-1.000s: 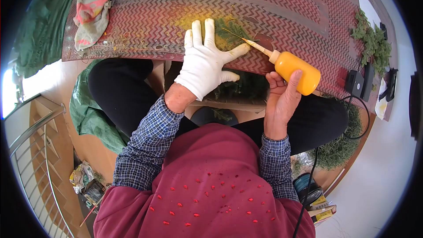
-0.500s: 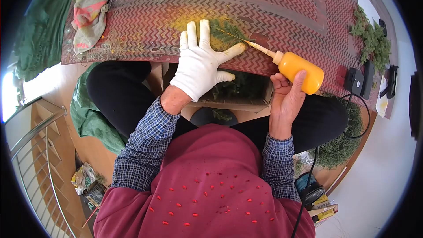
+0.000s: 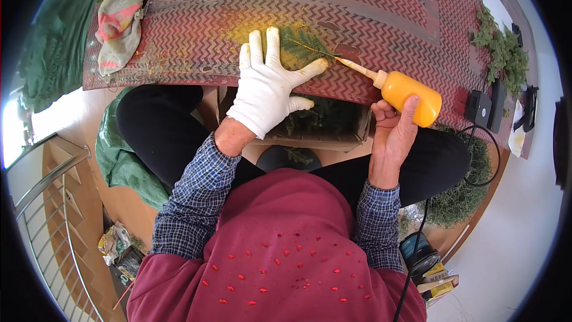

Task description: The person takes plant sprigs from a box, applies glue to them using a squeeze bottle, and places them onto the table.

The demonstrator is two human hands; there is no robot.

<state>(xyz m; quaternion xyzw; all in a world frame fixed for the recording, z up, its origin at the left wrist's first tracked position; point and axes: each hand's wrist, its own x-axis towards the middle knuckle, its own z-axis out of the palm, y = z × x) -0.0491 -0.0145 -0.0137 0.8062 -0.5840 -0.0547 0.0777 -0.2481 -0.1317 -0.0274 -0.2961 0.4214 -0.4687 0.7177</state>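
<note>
My left hand (image 3: 265, 92), in a white glove with yellow-stained fingertips, lies with its fingers spread at the table's near edge. Its index fingertip is by the stem end of a green fern-like sprig (image 3: 302, 46), which lies flat on a yellow-stained patch. Bare and wrapped round a soft yellow squeeze bottle (image 3: 411, 98), my right hand (image 3: 393, 137) holds it tilted with the long nozzle pointing left. The nozzle tip is at the sprig's stem end. A thin yellow-brown line runs along the sprig's middle.
The table has a red-and-black zigzag cover (image 3: 381, 24). A stained cloth (image 3: 121, 21) lies at its left, more greenery (image 3: 500, 48) and a black device (image 3: 478, 107) at its right. Below the edge stands a cardboard box (image 3: 322, 140) with greenery inside. A black cable (image 3: 417, 244) hangs at right.
My right hand and the bottle have shifted slightly to the right, the nozzle tip moving toward the sprig's stem end. My left hand stays spread beside the sprig.
</note>
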